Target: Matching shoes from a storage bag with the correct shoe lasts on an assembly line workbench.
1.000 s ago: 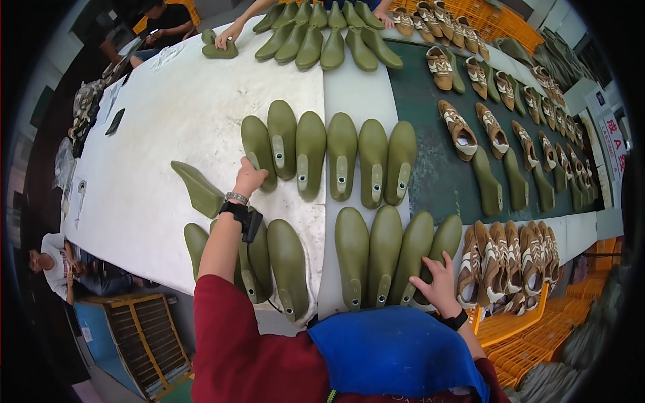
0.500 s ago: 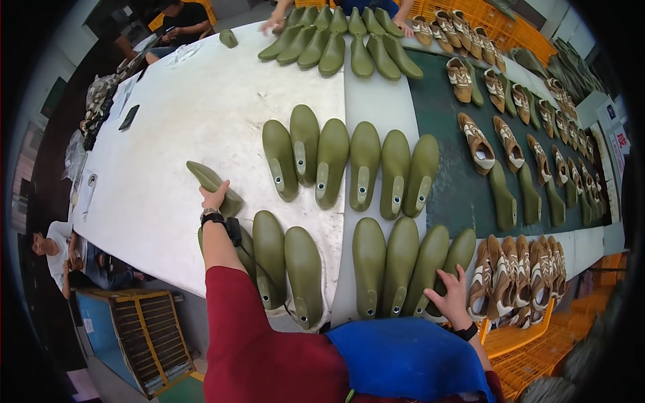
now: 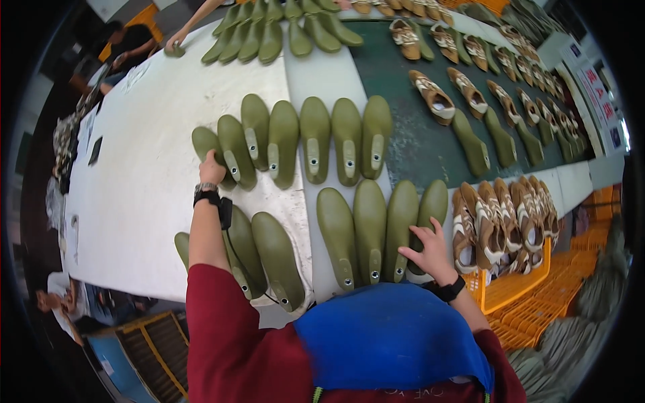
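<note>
An olive-green shoe last (image 3: 203, 149) lies at the left end of the middle row on the white bench (image 3: 141, 188), and the left hand (image 3: 212, 169) is closed over its near end, holding it flat against the next last (image 3: 236, 151) in that row. The right hand (image 3: 430, 250) rests with fingers spread on the rightmost last (image 3: 430, 205) of the near row, gripping nothing. Between the two hands stand three more lasts (image 3: 369, 228) side by side, and two others (image 3: 265, 252) lie beside the left forearm. Right of the near row sit brown and white shoes (image 3: 504, 221) above an orange crate (image 3: 517, 289). Farther off, a dark green mat (image 3: 416, 141) carries more shoes and lasts, and another person's hand (image 3: 176, 40) reaches onto the far bench end.
</note>
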Action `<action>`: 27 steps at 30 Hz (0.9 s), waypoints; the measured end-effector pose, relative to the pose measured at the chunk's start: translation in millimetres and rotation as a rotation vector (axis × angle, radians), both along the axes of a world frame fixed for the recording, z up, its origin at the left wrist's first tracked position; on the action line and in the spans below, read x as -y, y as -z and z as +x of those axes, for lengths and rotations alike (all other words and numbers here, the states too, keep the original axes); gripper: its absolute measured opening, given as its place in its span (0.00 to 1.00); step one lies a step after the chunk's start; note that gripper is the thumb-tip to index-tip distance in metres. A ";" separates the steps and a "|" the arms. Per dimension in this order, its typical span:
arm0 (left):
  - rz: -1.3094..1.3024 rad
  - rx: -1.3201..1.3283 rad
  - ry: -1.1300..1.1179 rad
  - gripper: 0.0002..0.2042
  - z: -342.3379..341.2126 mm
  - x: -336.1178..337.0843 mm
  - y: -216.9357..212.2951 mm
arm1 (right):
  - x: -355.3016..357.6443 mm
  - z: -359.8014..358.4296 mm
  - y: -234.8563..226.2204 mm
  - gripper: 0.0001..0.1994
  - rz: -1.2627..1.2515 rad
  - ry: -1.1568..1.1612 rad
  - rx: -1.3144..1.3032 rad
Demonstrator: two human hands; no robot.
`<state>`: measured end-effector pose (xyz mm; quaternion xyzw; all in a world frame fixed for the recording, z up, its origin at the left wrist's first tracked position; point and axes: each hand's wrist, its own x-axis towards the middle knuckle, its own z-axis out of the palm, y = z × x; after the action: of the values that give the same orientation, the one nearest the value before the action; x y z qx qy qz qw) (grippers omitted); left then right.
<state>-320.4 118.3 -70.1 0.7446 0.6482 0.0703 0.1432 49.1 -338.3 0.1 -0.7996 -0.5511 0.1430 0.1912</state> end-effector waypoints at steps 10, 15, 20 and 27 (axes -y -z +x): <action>0.222 0.194 0.387 0.36 81.4 146.4 -34.3 | 17.2 18.4 13.3 0.27 -0.041 -0.107 -0.034; -0.162 0.390 0.783 0.30 178.0 324.8 -80.9 | -14.8 48.3 -30.9 0.24 -0.061 -0.313 -0.074; 0.358 0.086 0.719 0.25 197.9 383.0 -70.0 | -112.4 55.2 -95.3 0.17 0.032 -0.362 -0.011; 0.374 0.178 0.663 0.20 204.1 385.1 -54.4 | -224.2 53.2 22.4 0.22 -0.087 -0.080 -0.055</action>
<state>-116.2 -266.8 -15.7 0.9179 0.3334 0.2015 0.0753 102.3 -114.0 -22.2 -0.7804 -0.5703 0.1960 0.1655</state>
